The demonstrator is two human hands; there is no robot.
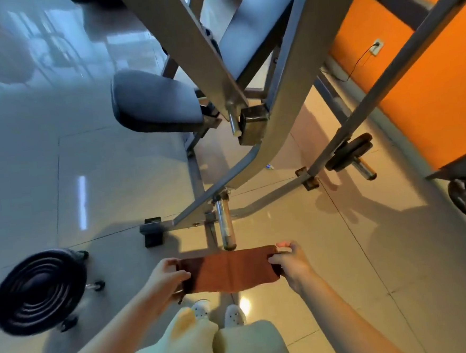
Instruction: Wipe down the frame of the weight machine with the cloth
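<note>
One cloth [230, 270] stretched between two grips: left hand [165, 276], right hand [288, 260] each pinching one end; frame [289, 89] beyond.

Cloth [230, 270] between my fingers [285, 245]: rust-brown fabric, matt, fine nap. Frame [283, 90]: grey painted metal, smooth, dull sheen. Peg [225, 223]: bare chromed metal, patchy. Seat pad [154, 99]: matt grey upholstery. Floor [115, 170]: glossy tiles, mirror-like. Stool [38, 292]: black, ribbed, semi-gloss; I cannot tell the material.
</note>
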